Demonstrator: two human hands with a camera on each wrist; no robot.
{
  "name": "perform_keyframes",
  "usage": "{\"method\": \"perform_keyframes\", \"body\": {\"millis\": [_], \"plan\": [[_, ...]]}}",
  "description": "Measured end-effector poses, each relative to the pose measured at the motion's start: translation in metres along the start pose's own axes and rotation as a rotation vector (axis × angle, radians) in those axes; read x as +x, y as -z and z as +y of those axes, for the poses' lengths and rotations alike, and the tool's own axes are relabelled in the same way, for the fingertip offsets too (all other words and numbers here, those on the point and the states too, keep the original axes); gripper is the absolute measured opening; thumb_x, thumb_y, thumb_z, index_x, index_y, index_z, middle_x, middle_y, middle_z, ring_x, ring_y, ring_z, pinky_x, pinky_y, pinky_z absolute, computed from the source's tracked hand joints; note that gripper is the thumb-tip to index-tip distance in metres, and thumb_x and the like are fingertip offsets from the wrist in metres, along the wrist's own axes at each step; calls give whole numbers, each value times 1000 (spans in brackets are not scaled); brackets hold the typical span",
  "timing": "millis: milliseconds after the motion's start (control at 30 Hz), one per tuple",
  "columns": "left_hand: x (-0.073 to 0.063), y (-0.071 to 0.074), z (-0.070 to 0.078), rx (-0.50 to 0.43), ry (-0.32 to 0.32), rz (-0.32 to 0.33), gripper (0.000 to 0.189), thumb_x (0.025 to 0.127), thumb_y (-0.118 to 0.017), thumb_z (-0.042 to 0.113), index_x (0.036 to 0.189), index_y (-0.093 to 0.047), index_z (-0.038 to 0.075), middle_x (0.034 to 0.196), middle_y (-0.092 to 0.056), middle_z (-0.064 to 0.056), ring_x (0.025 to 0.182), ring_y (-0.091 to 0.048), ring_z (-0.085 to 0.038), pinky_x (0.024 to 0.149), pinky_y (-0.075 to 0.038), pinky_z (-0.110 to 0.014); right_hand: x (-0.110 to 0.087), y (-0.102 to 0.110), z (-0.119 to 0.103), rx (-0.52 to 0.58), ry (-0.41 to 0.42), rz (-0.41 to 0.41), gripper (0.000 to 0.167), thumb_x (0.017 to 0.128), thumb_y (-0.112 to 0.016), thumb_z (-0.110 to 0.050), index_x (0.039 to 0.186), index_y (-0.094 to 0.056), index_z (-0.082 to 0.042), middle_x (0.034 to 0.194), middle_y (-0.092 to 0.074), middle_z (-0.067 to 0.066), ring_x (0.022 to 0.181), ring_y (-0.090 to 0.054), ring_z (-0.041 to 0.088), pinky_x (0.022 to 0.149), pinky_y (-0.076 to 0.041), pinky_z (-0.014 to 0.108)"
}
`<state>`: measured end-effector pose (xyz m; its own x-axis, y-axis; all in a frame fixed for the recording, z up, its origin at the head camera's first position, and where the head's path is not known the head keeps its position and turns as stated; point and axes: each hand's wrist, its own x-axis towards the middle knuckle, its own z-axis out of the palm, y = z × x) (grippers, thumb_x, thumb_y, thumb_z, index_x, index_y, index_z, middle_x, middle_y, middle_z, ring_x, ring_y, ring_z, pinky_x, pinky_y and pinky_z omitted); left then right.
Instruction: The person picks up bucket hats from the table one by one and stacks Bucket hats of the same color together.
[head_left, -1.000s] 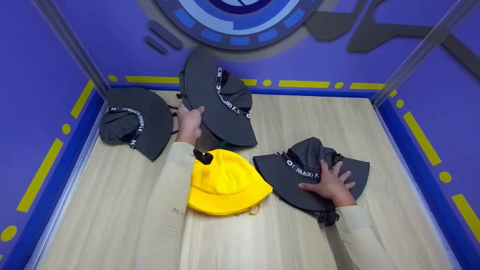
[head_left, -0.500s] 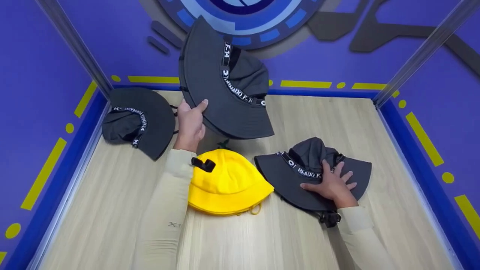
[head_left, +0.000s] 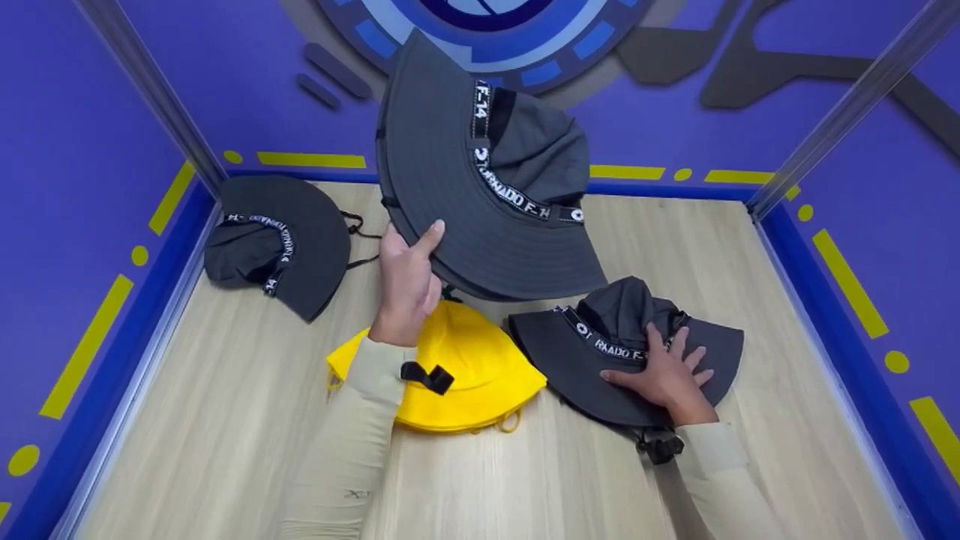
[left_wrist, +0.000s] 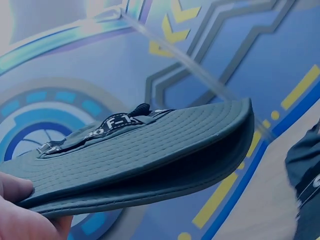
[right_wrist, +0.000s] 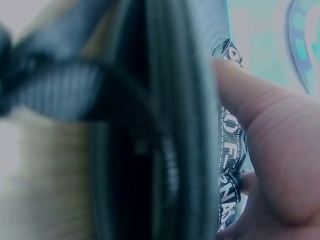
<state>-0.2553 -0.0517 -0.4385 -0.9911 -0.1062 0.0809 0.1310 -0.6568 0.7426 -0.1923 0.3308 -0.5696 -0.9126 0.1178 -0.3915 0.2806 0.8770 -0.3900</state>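
Observation:
My left hand [head_left: 409,274] pinches the brim of a dark grey bucket hat [head_left: 442,172], thumb on top and the other fingers underneath. This hat is folded flat, raised above the table and tilted; its band reads "TORNADO F-14". In the left wrist view the two brim layers of the grey hat [left_wrist: 150,170] stand slightly apart. My right hand [head_left: 667,379] rests with spread fingers on a second dark grey bucket hat [head_left: 577,375] lying at the right. A yellow bucket hat [head_left: 472,375] lies in the middle, partly behind my left forearm.
A third dark grey hat [head_left: 307,240] lies at the back left, its cord trailing right. A small dark green piece [head_left: 450,292] shows behind the yellow hat. Blue printed walls [head_left: 67,187] enclose the wooden table [head_left: 225,420] at the back and sides.
My left hand has lifted the folded grey hat off the table, then carried it right and nearer, over the yellow hat. My right hand has stayed on its hat.

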Motion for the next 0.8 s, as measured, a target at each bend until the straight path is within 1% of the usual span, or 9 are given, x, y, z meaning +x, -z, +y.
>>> {"method": "perform_keyframes", "body": {"millis": [67,267,367,467,533,600,700,767,800], "plan": [[-8,-2,-4,-28,2,-4,59,104,-56,4,158,-32,10,156,-48,-4,138,-53,-24,113,-47,-34,-2,1,-1,9,11,41,137,71,-77,-76,165,0,-11,162,25,36,143,24,68,105,10,88],[-32,-9,-14,-126,0,2,66,104,-55,2,162,-25,12,161,-42,-4,145,-45,-23,120,-39,-36,-16,3,-15,113,108,262,140,68,-86,-67,166,-1,-16,165,15,35,153,14,57,119,2,76],[-45,-15,-20,-175,-3,1,67,104,-53,1,162,-24,14,162,-40,-5,146,-43,-24,121,-38,-38,-32,1,-32,243,205,269,135,71,-88,-60,166,-5,-13,169,14,28,156,10,51,122,-6,72],[-59,-20,-26,-205,2,-2,66,104,-52,1,162,-24,15,163,-39,-6,144,-45,-26,120,-39,-39,-49,-5,-53,530,385,219,122,77,-90,-36,166,-10,-13,173,4,13,160,-1,37,126,-13,62],[-69,-25,-30,-213,9,-8,66,104,-52,1,162,-24,15,163,-38,-7,143,-45,-27,120,-40,-39,-60,-11,-67,809,543,161,110,80,-88,-16,164,-16,-14,172,-11,5,160,-13,24,129,-20,48],[-79,-29,-35,-221,28,-8,66,104,-52,1,162,-23,16,164,-37,-6,143,-45,-26,119,-40,-38,-70,-18,-79,1141,724,76,96,83,-83,-4,160,-27,-14,165,-31,-1,153,-30,14,126,-29,35],[-92,-34,-43,-223,49,-10,68,105,-51,2,163,-19,17,166,-33,-5,145,-42,-26,120,-39,-39,-82,-25,-95,1590,916,-87,61,95,-70,-2,148,-43,-11,150,-53,0,140,-50,13,117,-41,30],[-100,-37,-47,-232,56,-4,70,106,-50,1,164,-15,17,167,-30,-4,147,-39,-26,121,-37,-40,-86,-28,-105,1793,971,-146,39,103,-60,-6,140,-50,-9,140,-61,3,132,-59,16,114,-46,34],[-103,-39,-49,-233,55,-4,71,106,-50,0,164,-13,17,168,-28,-4,147,-38,-25,122,-36,-40,-88,-28,-109,1863,972,-141,33,105,-55,-8,138,-53,-9,137,-63,4,129,-61,17,112,-48,35]]}}
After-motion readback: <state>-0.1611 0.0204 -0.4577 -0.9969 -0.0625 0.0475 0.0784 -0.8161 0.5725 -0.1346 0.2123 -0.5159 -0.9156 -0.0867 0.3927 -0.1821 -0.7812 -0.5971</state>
